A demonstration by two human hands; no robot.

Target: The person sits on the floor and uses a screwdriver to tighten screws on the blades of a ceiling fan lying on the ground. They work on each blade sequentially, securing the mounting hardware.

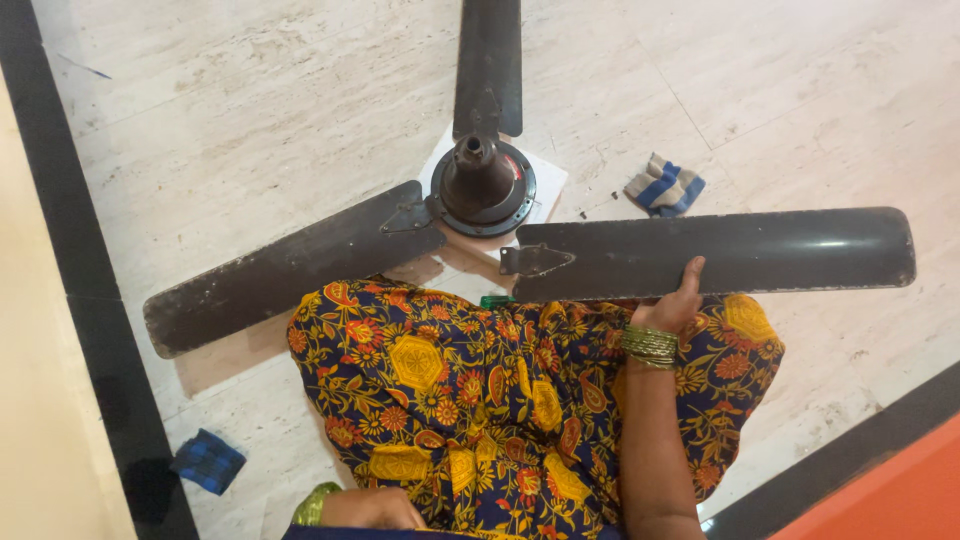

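The right hand [672, 300] has its grip clamped on the near edge of a long dark brown metal fan blade [720, 252], which lies loose on the floor, its bracket end pointing at the round dark motor housing [483, 186]. Two other dark blades [290, 268] look to be attached to that housing — one running to the left, one away toward the top of the view. The left hand [372, 508] rests low by the lap at the bottom edge; whether its grip is apart or together I cannot tell.

A likely risk: held at mid-length by one hand only, the loose blade could tip or scrape, and its bracket end could knock the housing. Small dark specks near the striped blue-and-white cloth [665, 186] may be screws; if so, they could scatter easily.

The floor [250, 120] is pale veined stone tile with a black border strip, an orange surface beyond it at the right. A dark blue checked cloth [208, 461] lies at lower left.
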